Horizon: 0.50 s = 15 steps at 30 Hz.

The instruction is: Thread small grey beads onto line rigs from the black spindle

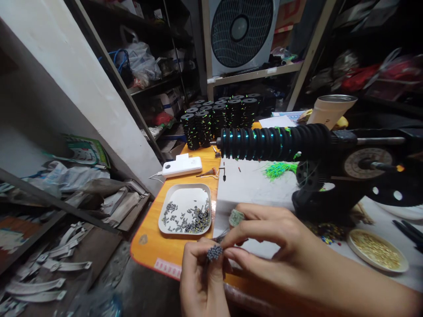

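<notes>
evidently light, probably slippery: dark-tipped bundle [214, 252], lower centre, pinched in left hand [201, 275]. right hand [276, 233] closed beside it, contents unclear. best held just below tips.

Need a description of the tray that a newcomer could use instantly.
Start at the left end of the orange table. The tray sits there, nearer the camera than the white block. It is squarish with dark bits; the dish is round with gold ones.
</notes>
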{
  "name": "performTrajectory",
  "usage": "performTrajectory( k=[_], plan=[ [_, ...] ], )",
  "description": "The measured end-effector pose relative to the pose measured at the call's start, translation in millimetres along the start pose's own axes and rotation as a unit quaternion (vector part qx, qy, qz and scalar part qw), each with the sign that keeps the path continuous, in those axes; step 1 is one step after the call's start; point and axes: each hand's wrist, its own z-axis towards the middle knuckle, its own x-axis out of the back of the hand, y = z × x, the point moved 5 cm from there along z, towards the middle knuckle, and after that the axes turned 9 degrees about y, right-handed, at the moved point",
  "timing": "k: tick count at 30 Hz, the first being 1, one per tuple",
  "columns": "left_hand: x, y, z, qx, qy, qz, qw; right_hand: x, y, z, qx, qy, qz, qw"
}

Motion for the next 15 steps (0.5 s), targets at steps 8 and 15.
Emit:
performTrajectory(
  k=[8, 15],
  plan=[
    [10.6, 16, 22, -0.123, -0.039, -0.112, 0.985, 1, -2, -3, 0.014, -0.035, -0.001, 0.999],
    [18.1, 32, 18, -0.122, 0.026, -0.092, 0.988, -3, -4, -5, 0.074, -0.047, -0.032, 0.996]
  ],
)
